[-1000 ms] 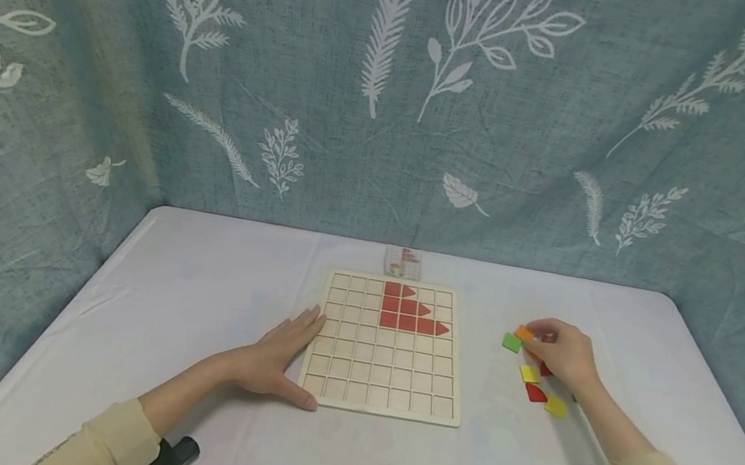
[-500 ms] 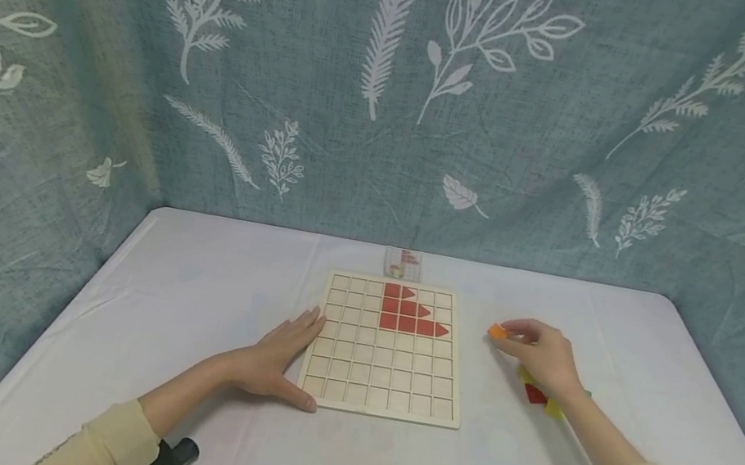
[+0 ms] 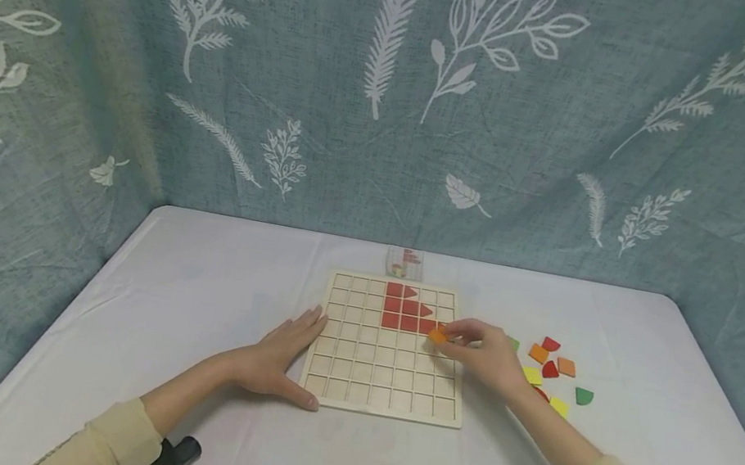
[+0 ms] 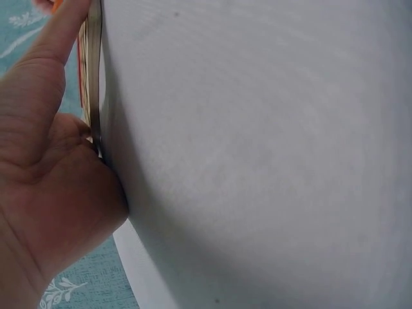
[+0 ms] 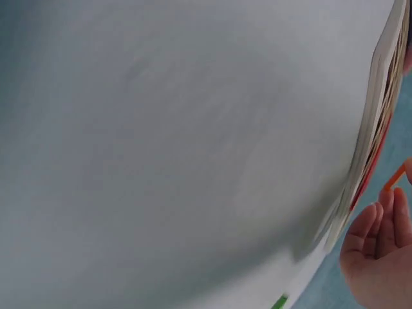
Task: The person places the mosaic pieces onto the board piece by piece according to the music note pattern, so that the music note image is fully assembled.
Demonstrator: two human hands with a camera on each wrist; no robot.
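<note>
One pale wooden grid board (image 3: 384,376), seven squares by seven, lies on one white-covered table (image 3: 225,265); the person's left hand (image 3: 277,350) is spread with straight fingers along the board's left edge, its thumb at the near left corner, grasping nothing; the right hand (image 3: 485,358) pinches one flat orange piece (image 3: 437,336) between thumb and fingertips, above the board by its right edge; eight flat red pieces (image 3: 409,307), six square and two pointed, show in the three rows nearest the far edge, the third row's end hidden behind the orange piece; nine loose flat pieces show off the board's right edge: three red (image 3: 550,370), two orange (image 3: 566,367), two yellow (image 3: 532,375), two green (image 3: 584,397); one small printed card (image 3: 404,263) lies between the board's far edge and the table's.
</note>
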